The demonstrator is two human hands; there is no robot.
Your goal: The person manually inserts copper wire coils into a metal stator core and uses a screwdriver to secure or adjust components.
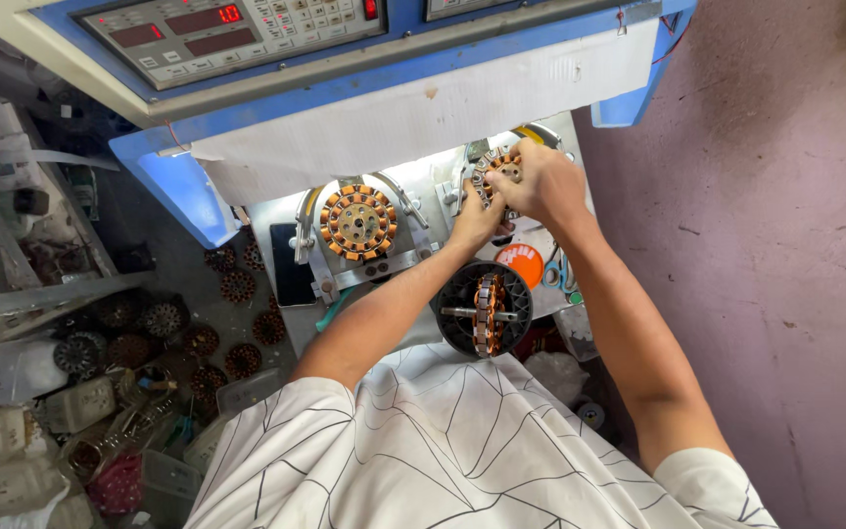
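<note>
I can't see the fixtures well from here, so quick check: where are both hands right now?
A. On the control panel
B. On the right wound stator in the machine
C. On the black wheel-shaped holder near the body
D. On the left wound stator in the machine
B: the left hand and right hand both hold the right wound stator; the left stator sits untouched.

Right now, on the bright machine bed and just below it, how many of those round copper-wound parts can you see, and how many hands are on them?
Copper-wound stators on the bed: 2, the left stator and the right stator
Stator on a black spool: 1
Hands on the right one: 2, left hand, right hand
Total: 5
</note>
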